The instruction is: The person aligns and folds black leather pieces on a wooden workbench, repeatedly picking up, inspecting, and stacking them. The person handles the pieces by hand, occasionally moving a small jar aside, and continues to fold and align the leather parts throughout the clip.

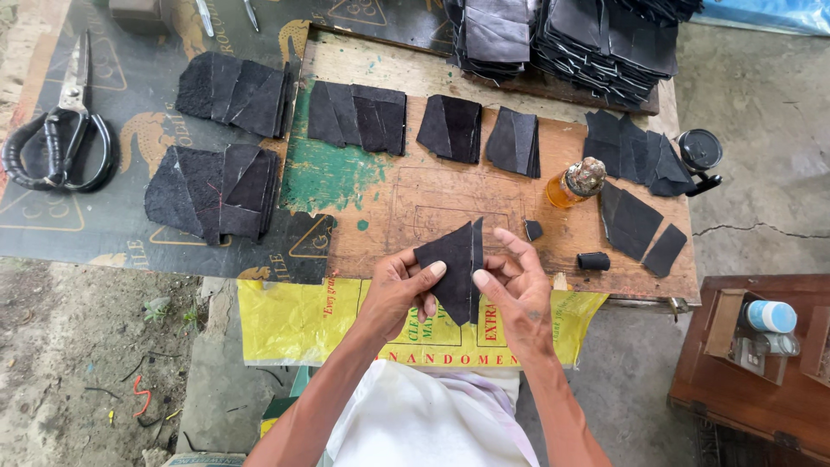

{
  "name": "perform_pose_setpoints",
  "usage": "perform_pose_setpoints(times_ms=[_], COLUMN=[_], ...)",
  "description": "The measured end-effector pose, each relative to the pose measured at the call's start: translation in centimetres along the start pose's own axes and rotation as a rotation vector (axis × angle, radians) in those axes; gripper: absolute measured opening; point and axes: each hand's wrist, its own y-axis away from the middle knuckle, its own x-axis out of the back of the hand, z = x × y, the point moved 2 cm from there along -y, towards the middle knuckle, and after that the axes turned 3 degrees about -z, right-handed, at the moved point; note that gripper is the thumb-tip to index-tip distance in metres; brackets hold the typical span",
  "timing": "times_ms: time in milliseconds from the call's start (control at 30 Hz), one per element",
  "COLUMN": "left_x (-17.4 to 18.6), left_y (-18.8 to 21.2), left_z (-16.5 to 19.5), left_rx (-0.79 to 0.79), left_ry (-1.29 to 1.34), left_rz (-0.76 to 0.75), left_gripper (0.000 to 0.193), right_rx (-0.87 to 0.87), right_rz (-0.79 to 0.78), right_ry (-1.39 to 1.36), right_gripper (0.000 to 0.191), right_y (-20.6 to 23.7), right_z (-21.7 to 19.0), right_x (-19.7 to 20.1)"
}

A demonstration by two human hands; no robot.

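Holding one dark leather piece (453,266) up off the wooden board (406,203), both hands pinched on it: left hand (399,290) clamps the left edge, thumb on top; right hand (517,290) grips the right edge, index finger raised free. Piece looks folded or doubled (two layers at the right edge), point upward, held at the near edge of the board above the yellow sack (294,320) — probably to line the layers up by eye.

Fanned stacks of cut pieces (229,91) sit in rows across the board and the dark mat (138,130), overlapped so each edge shows. Orange glue bottle (572,184) just right of the hands, within reach. Small black roller-like bit (593,260) near the right hand. Big scissors (60,143) far left, well apart.

Open room: bare wood straight ahead of the hands; right edge crowded with loose pieces (635,220).
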Motion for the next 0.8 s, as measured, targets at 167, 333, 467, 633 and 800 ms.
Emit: perform_pose_setpoints(times_ms=[167, 333, 467, 633, 800], left_x=[0.3, 0.3, 1.1, 0.2, 0.2], left_y=[-0.1, -1.1, -2.2, -2.2, -2.9], left_z=[0.0, 0.2, 1.1, -0.4, -2.1], left_rx=[0.021, -0.104, -0.185, -0.119, -0.189], left_ry=[-0.194, -0.350, -0.043, 0.012, -0.098], left_rz=[-0.033, -0.062, 0.011, -0.076, -0.012], left_gripper=[0.023, 0.032, 0.044, 0.040, 0.029], right_rx=[0.057, -0.082, -0.082, -0.099, 0.037], right_rz=[0.105, -0.133, 0.091, 0.144, 0.166], right_ry=[0.019, 0.131, -0.267, -0.445, -0.406], right_gripper=[0.058, 0.064, 0.066, 0.066, 0.073], right_y=[-0.7, -2.0, -1.9, -0.7, 0.7], right_z=[-0.5, -1.3, -0.3, 2.3, 2.7], right_x=[1.2, 2.6, 2.8, 1.4, 0.7])
